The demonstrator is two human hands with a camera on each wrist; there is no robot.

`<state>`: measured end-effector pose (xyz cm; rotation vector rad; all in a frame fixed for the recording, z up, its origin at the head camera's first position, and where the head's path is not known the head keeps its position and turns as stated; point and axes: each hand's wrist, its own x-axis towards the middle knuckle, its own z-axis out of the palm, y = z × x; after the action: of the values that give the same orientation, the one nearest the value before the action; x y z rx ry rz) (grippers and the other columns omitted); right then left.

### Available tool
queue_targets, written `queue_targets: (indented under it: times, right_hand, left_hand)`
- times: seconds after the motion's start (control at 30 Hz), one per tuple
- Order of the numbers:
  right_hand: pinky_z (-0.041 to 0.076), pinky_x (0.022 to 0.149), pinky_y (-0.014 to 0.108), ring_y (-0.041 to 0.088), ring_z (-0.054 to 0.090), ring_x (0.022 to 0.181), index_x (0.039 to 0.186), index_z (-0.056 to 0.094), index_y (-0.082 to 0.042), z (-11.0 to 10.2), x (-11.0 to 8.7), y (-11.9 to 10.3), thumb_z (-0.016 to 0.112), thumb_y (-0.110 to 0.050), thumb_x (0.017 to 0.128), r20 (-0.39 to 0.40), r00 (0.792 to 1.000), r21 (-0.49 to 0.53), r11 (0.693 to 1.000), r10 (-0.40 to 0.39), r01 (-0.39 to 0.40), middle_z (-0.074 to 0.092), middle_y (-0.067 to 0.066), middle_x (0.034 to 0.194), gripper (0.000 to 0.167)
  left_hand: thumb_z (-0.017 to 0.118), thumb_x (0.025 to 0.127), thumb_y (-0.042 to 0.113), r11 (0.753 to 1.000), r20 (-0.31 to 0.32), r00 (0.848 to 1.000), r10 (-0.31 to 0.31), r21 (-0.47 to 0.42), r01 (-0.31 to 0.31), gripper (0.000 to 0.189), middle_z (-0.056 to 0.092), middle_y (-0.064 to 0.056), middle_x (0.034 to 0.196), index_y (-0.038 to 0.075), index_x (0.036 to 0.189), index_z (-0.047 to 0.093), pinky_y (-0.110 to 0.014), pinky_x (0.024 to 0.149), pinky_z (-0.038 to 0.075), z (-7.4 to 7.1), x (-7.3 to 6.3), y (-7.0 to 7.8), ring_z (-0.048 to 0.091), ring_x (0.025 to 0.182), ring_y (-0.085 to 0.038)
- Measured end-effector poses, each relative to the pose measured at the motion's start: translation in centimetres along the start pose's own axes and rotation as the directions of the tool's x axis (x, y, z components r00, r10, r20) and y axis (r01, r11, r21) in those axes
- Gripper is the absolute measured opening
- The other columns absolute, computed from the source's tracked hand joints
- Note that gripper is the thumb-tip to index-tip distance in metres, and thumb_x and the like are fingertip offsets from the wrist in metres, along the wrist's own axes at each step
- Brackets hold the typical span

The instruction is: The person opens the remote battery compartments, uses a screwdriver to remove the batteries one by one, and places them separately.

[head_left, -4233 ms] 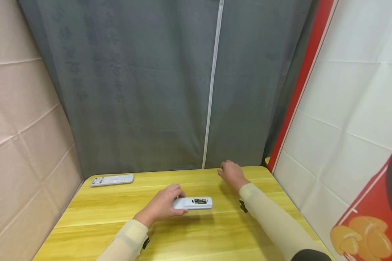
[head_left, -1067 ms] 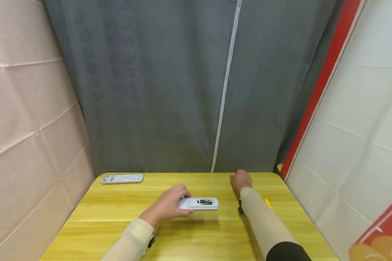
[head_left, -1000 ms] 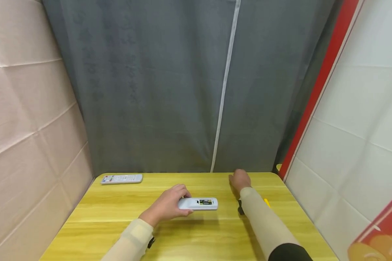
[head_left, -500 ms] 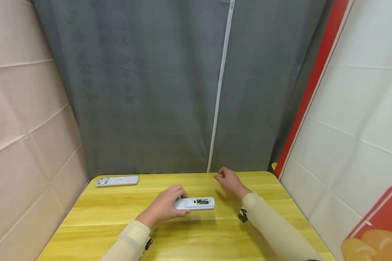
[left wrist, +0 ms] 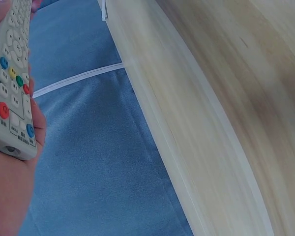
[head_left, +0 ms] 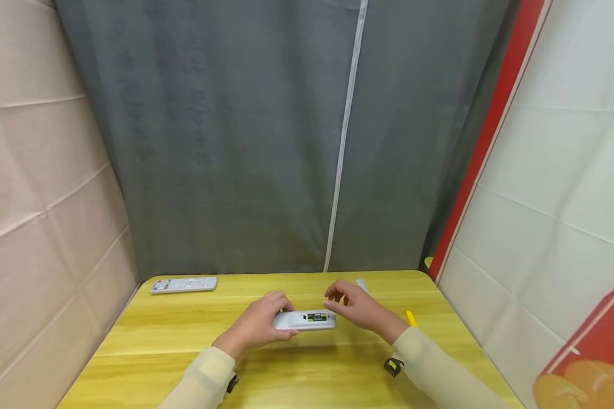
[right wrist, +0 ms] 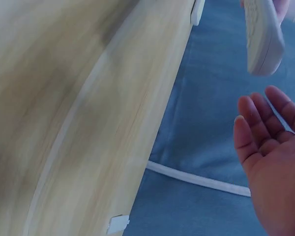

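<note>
My left hand [head_left: 258, 325] grips a white remote control [head_left: 292, 321] above the table, back side up, with its battery compartment uncovered. Black and gold batteries [head_left: 317, 317] show inside. In the left wrist view, the coloured buttons of this remote control [left wrist: 12, 91] face the camera. My right hand [head_left: 360, 308] hovers at the remote's far-right end, fingers loosely bent and nothing between them. Palm and fingers of the right hand [right wrist: 278, 157] appear empty in the right wrist view too. Behind that hand, a small flat white piece [head_left: 361, 284] lies on the table.
A second white remote control [head_left: 184, 284] lies buttons up at the table's back left. Partly covered by my right forearm is a yellow stick-like thing [head_left: 411, 318]. A grey curtain [head_left: 225, 142] hangs behind the wooden table [head_left: 133, 352].
My right hand has come back from the table's far edge toward the held remote, and its fingers have loosened. The small white piece is now uncovered behind it. My left hand keeps its hold.
</note>
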<state>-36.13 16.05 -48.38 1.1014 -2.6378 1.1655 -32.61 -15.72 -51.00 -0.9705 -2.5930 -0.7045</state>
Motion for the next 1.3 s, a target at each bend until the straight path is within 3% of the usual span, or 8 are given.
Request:
queue_targets:
  times: [0.13,0.23,0.37,0.57,0.87,1.3]
  right_hand:
    - [0.056,0.086,0.045,0.024,0.067,0.103,0.124,0.07,-0.017,0.4,-0.6,-0.6,0.081,-0.033,0.104,0.027,0.997,0.003,0.997,-0.078,0.078,0.067,-0.005,0.117,0.028]
    - [0.057,0.089,0.047,0.023,0.066,0.106,0.127,0.069,-0.017,0.9,-0.9,-0.8,0.086,-0.033,0.1,0.048,0.994,-0.015,0.995,-0.103,0.104,0.066,-0.006,0.12,0.035]
    - [0.058,0.092,0.043,0.014,0.063,0.108,0.13,0.07,-0.015,1.5,-1.1,-1.0,0.088,-0.034,0.098,0.064,0.99,-0.036,0.991,-0.128,0.131,0.066,-0.006,0.12,0.041]
    - [0.057,0.089,0.032,0.012,0.063,0.102,0.129,0.072,-0.013,2.0,-1.3,-1.3,0.089,-0.032,0.097,0.071,0.982,-0.059,0.982,-0.176,0.18,0.067,-0.003,0.119,0.042]
    - [0.057,0.088,0.029,0.01,0.061,0.102,0.128,0.073,-0.013,2.9,-1.1,-1.1,0.092,-0.028,0.094,0.045,0.978,-0.122,0.971,-0.202,0.206,0.064,-0.005,0.119,0.042]
    - [0.057,0.09,0.029,0.01,0.061,0.104,0.129,0.072,-0.014,2.9,-1.2,-1.4,0.092,-0.027,0.094,0.056,0.985,-0.109,0.98,-0.161,0.166,0.063,-0.006,0.119,0.041]
  left_hand:
    - [0.095,0.087,0.044,1.0,0.002,1.0,-0.002,-0.003,0.002,0.038,0.059,0.018,0.107,0.029,0.113,0.072,-0.028,0.08,0.052,-0.2,0.0,0.2,0.055,0.094,-0.005]
    - [0.096,0.087,0.042,1.0,0.005,1.0,-0.004,-0.011,0.004,0.037,0.059,0.018,0.107,0.029,0.113,0.072,-0.028,0.08,0.052,-0.2,0.0,0.3,0.055,0.094,-0.005]
    - [0.096,0.087,0.04,1.0,0.0,1.0,0.004,-0.018,-0.004,0.037,0.06,0.018,0.107,0.028,0.113,0.073,-0.028,0.08,0.052,-0.2,0.0,0.4,0.055,0.094,-0.005]
    - [0.095,0.088,0.042,1.0,0.003,1.0,0.015,-0.015,-0.015,0.037,0.059,0.018,0.107,0.028,0.114,0.072,-0.027,0.08,0.051,-0.1,0.1,0.4,0.055,0.095,-0.005]
    - [0.094,0.089,0.042,1.0,0.019,1.0,0.017,-0.024,-0.016,0.037,0.059,0.017,0.108,0.028,0.114,0.072,-0.027,0.08,0.051,0.1,0.4,0.5,0.055,0.095,-0.006]
    - [0.095,0.088,0.04,1.0,0.014,1.0,0.025,-0.018,-0.025,0.037,0.059,0.016,0.107,0.026,0.114,0.073,-0.026,0.079,0.052,0.0,0.5,0.9,0.055,0.094,-0.006]
